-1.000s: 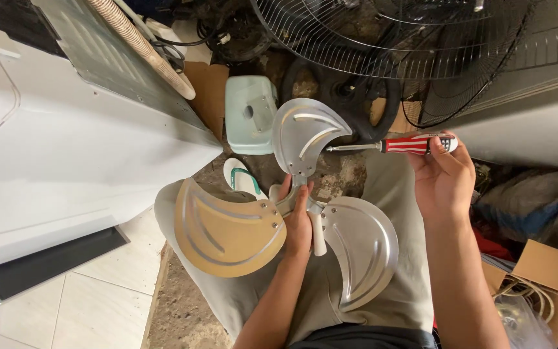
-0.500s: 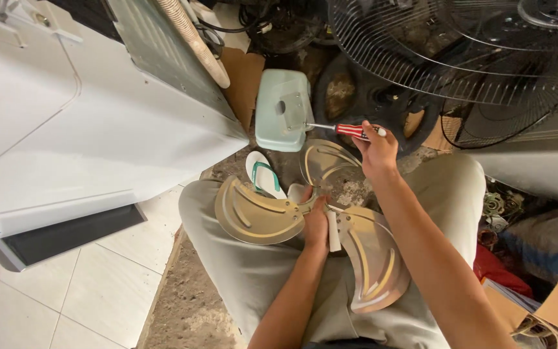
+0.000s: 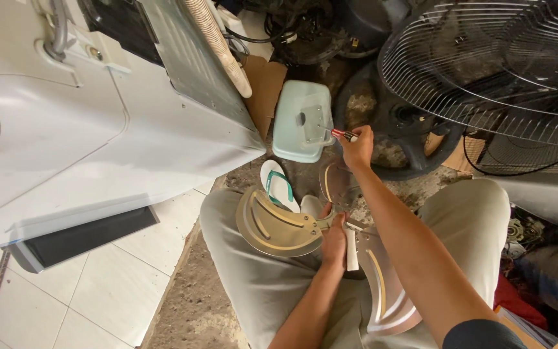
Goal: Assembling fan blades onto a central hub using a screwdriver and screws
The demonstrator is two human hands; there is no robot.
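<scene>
A metal fan blade is gripped at its hub by the left hand over the lap. At twelve o'clock, a red-handled screwdriver is clasped in the right hand, beside a pale green box.

Single head view — looks steeply down, close over lap.
</scene>
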